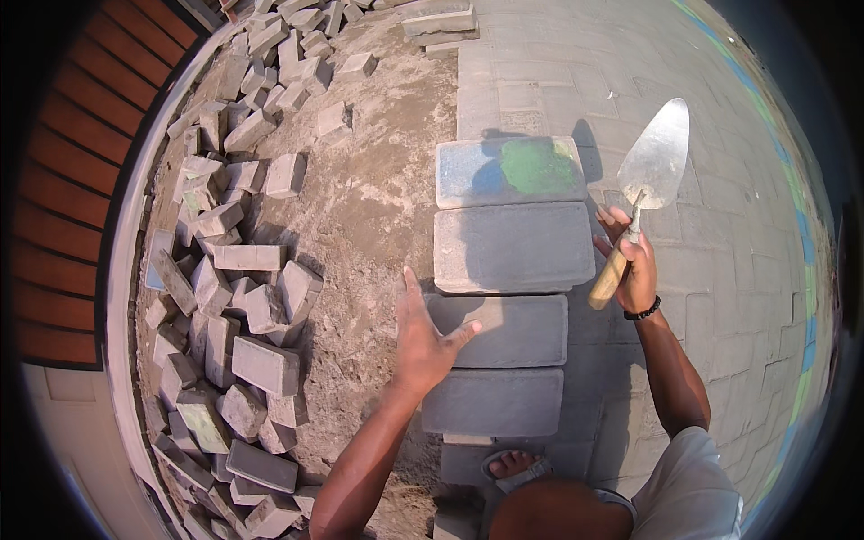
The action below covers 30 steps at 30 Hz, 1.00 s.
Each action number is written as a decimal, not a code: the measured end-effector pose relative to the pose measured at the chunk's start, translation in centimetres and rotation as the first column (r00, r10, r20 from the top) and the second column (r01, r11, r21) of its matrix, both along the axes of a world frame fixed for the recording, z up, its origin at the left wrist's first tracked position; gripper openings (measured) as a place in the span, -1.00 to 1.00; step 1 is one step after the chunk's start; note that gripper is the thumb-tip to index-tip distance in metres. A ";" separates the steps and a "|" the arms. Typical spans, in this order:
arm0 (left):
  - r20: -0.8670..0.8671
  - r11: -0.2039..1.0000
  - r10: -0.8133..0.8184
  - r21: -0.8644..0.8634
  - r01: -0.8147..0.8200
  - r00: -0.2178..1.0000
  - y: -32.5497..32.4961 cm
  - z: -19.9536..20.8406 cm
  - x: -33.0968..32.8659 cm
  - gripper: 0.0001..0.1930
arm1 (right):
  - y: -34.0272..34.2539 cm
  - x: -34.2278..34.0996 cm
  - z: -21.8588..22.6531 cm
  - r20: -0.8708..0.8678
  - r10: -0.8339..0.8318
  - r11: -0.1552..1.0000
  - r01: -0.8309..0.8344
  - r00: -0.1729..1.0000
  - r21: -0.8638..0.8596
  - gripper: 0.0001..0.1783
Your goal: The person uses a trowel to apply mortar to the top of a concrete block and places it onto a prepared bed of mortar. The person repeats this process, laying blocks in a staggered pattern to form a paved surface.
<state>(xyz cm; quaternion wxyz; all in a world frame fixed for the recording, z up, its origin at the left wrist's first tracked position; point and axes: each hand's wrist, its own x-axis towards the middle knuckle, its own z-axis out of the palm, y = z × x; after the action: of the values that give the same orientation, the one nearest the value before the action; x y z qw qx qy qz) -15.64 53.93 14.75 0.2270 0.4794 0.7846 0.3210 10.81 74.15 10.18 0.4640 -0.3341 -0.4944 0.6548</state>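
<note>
My left hand (423,346) is spread, fingers pointing forward, at the left end of a grey paving block (517,333); its thumb reaches over the block's top. My right hand (634,270) grips a trowel (661,148) by its wooden handle, blade pointing away, while some fingers extend toward the right end of another grey paving block (526,247). Just beyond lies a block with blue and green paint (540,171). Nearest me is one more grey block (493,402). The blocks sit in a row, front to back; whether either hand touches them I cannot tell.
Loose paving blocks (265,364) are heaped along the left, beside bare sandy ground (360,180). Laid paving (720,270) covers the right side. More blocks (439,20) are stacked at the far end. A brown slatted gate (58,229) stands far left. My sandalled foot (515,466) is close behind the row.
</note>
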 end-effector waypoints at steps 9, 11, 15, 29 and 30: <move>0.262 0.969 0.119 0.181 -0.170 0.958 2.9 -3.5 0.5 -0.65 | 0.6 -2.6 1.7 0.111 0.143 0.986 -0.152 0.983 0.068 -0.32; 0.261 0.951 0.138 0.236 -0.201 0.956 2.3 -4.6 0.6 -0.58 | 0.7 -2.3 0.7 0.157 0.155 0.984 -0.166 0.975 0.058 -0.31; 0.247 0.946 0.182 0.221 -0.238 0.952 2.1 -5.0 0.7 -0.67 | 0.0 -2.6 0.7 0.181 0.138 0.983 -0.158 0.974 0.097 -0.34; -0.454 0.930 -0.262 -0.356 0.096 0.851 -20.4 3.5 -9.7 -0.14 | -4.6 0.0 6.3 0.113 -0.046 0.958 0.012 0.993 0.288 -0.28; -0.452 0.886 -0.273 -0.462 0.039 0.849 -25.6 4.4 -10.3 -0.19 | -5.3 0.7 5.9 0.135 -0.021 0.964 -0.016 0.991 0.264 -0.23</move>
<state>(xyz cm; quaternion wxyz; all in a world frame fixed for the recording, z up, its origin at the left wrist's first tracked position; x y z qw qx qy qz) -25.93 28.34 19.18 0.1409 0.5472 0.8248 -0.0195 11.54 68.86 16.04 0.4704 -0.3135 -0.6076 0.5579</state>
